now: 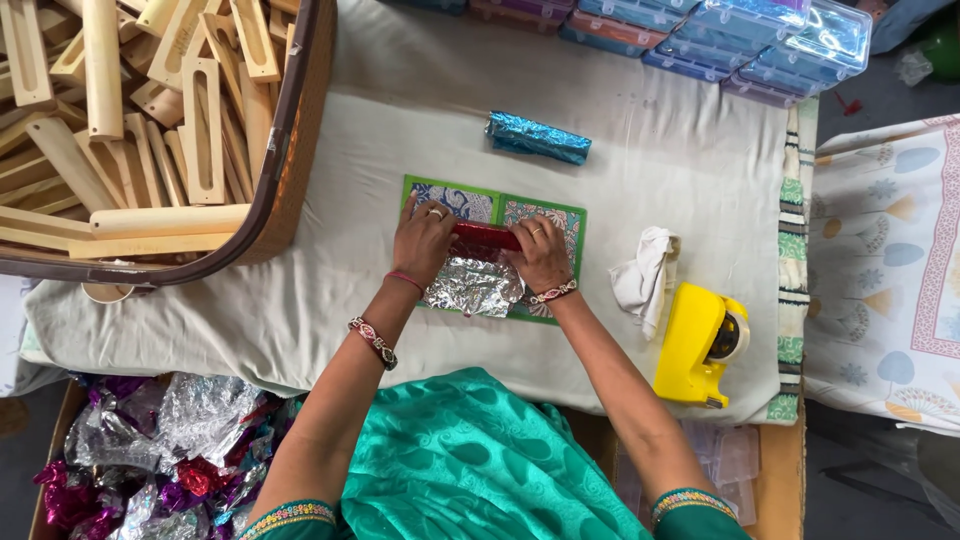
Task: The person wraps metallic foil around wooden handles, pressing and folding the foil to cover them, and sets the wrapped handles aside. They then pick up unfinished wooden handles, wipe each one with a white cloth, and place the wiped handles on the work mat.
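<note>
Between the two hands, at the centre of the cloth-covered tabletop [640,170], lies a short red foil-wrapped roll [485,238], glossy and cylindrical, set crosswise on a crinkled sheet of silver foil [474,287]. Left hand [422,243] covers the roll's left end, right hand [541,255] its right end; the fingers [533,233] of both curl down over the roll and press on it, closed about its ends. Beneath the foil sits a flat green-bordered mat [560,215] with patterned panels. Just beyond it rests a blue foil-wrapped roll [538,138], wrinkled and shiny. Right of the mat lie a crumpled white cloth [645,278] and a yellow plastic tape dispenser [698,345]. A brown basket [290,150] of pale wooden pieces occupies the upper left; loose foil scraps [160,450] fill a box at lower left.
</note>
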